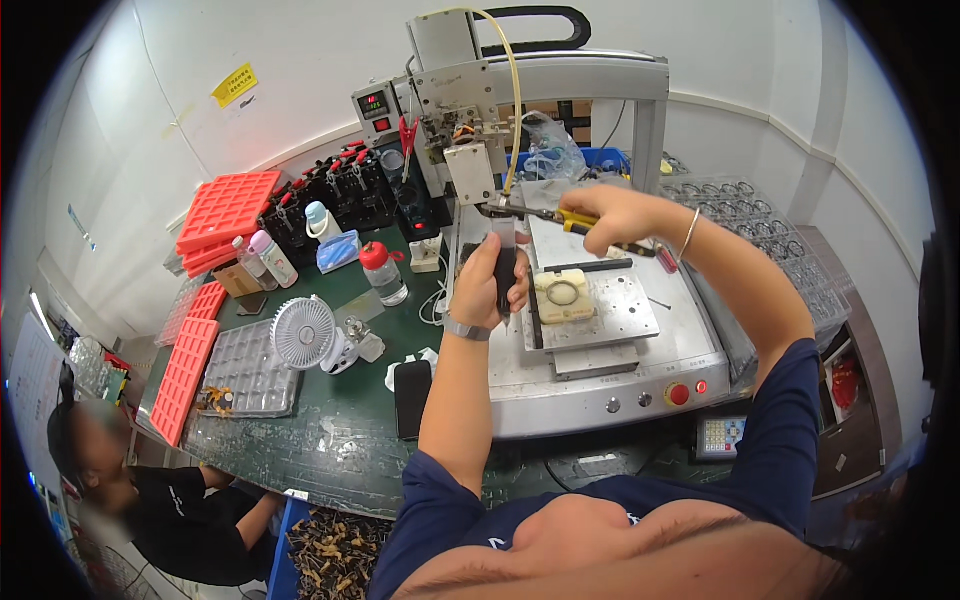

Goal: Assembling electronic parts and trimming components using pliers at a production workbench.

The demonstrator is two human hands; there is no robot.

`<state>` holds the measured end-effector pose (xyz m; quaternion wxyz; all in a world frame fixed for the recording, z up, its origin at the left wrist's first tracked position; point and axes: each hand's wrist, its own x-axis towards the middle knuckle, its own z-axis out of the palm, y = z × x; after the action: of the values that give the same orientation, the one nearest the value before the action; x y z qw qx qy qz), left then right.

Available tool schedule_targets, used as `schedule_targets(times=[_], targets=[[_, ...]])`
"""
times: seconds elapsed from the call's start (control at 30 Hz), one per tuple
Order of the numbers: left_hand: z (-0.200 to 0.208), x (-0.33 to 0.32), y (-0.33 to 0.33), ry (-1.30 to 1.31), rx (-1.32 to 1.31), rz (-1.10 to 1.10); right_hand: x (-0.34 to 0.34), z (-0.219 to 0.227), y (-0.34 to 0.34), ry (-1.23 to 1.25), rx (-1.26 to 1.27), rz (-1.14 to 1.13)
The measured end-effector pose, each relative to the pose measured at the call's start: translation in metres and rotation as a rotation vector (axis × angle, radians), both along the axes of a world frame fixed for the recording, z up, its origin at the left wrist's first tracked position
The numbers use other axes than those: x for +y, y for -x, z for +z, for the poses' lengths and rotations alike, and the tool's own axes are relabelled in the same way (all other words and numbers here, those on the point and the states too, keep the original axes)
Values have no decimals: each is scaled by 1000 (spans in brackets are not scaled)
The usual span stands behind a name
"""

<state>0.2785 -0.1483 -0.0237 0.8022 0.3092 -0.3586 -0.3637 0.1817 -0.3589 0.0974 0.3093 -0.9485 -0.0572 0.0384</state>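
Observation:
In front of the bench machine's head [468,172], my left hand [480,285] is wrapped round a dark, upright tube with a clear upper part, which looks like a syringe barrel [505,275]. Its narrow tip points down. My right hand [620,217] grips pliers [575,222] with yellow-and-black handles. Their jaws reach left to just above the tube's top, under the machine head; whether they grip a part there I cannot tell. Below and right of the tube, a cream block [565,297] with a round ring groove sits on the machine's metal plate [625,310].
A pale hose [517,100] runs down to the machine head. Left on the green bench [330,440] stand a white fan [305,335], a red-capped bottle [382,275], a phone [412,398] and red trays [185,380]. Clear trays [760,230] lie right. A co-worker [180,520] sits lower left.

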Motion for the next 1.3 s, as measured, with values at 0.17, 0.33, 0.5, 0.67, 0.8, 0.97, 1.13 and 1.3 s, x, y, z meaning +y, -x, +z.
schedule_targets(times=[0.17,0.33,0.5,0.67,0.8,0.97,1.13,1.3], targets=[[9,10,4,-245,-166,184,-3,6,-6,98,124,83],[3,12,-4,-286,-312,324,9,19,-12,232,30,180],[6,10,-6,-321,-306,295,8,15,-20,237,-16,165],[8,20,-15,-516,-557,378,-9,3,-18,42,-42,15],[0,28,-14,-934,-910,646,-6,-18,-16,-288,-75,-101],[-56,22,-23,-1144,-1319,770,17,-58,-21,24,-182,-193],[-66,9,18,-1158,-1151,937,3,-62,-15,45,-300,-266],[-64,14,37,-1214,-1196,973,18,-56,-13,-42,-195,-287]])
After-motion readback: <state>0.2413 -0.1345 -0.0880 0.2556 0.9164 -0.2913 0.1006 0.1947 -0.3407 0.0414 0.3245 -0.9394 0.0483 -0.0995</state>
